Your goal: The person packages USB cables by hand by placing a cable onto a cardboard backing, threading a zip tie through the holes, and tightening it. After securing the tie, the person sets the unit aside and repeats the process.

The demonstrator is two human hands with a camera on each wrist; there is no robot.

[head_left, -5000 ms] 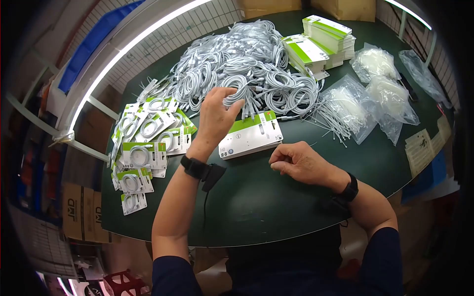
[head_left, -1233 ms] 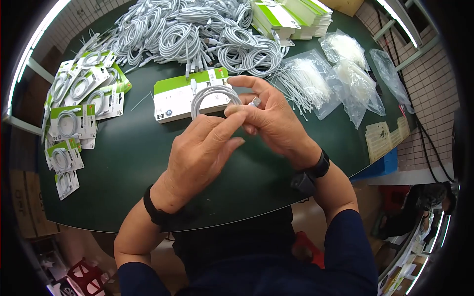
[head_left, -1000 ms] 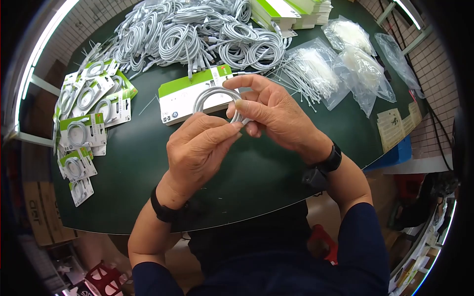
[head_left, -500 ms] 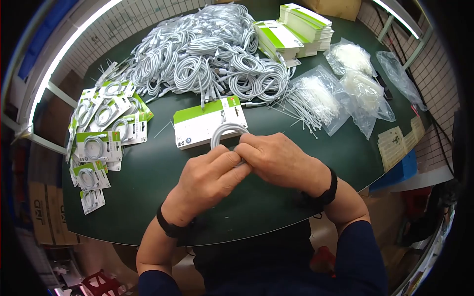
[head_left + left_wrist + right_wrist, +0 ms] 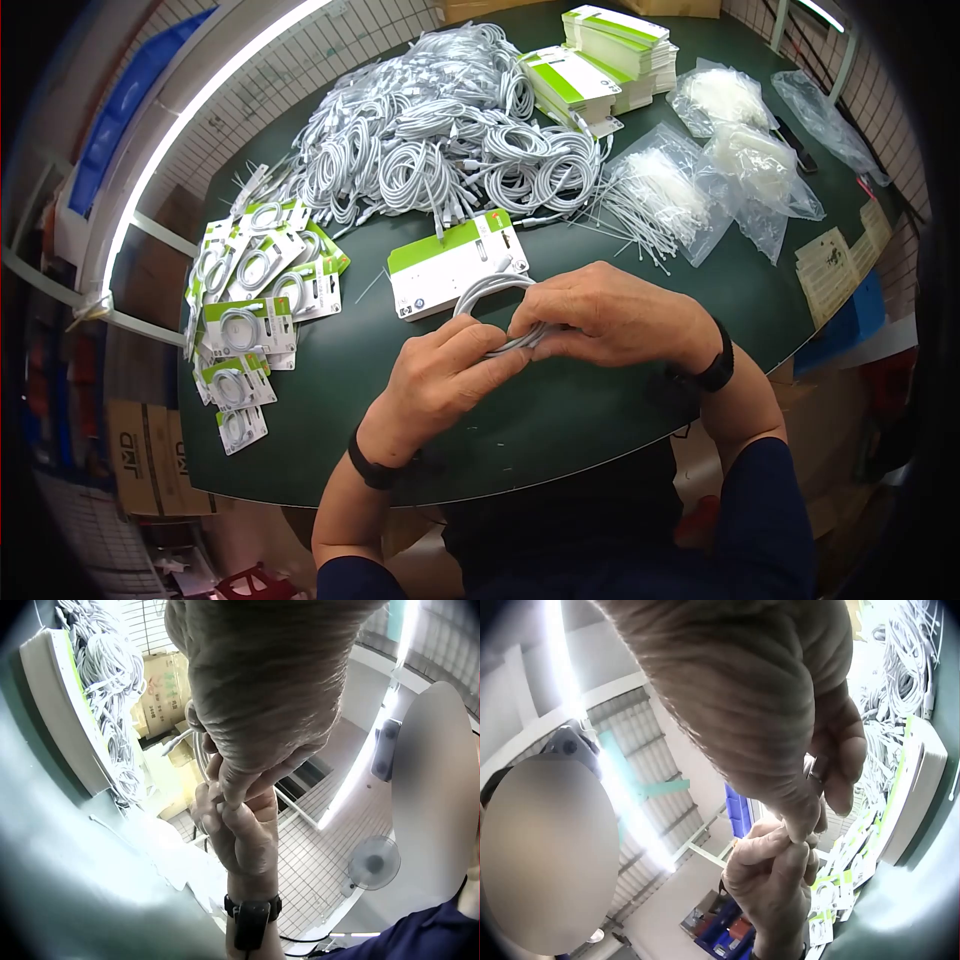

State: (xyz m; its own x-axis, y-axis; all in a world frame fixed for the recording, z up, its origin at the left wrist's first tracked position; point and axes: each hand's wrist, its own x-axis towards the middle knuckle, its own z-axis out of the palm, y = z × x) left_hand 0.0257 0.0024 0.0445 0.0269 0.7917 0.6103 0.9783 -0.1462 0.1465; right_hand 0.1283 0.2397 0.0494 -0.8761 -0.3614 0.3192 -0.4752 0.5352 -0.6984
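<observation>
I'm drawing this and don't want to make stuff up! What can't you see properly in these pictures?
Head view: part of the held cable, hidden behind the left fingers and right fingers.
Left wrist view: much of that same cable, behind the left hand.
Head view: tiny words on the near card stack, too small to read.
Head view: upper parts of the back cardboard boxes, cut off by the top edge.

Head view — down over table [image 5: 300, 420]; wrist views — close, upward (both hands [image 5: 440, 372] [image 5: 615, 318] shared)
</observation>
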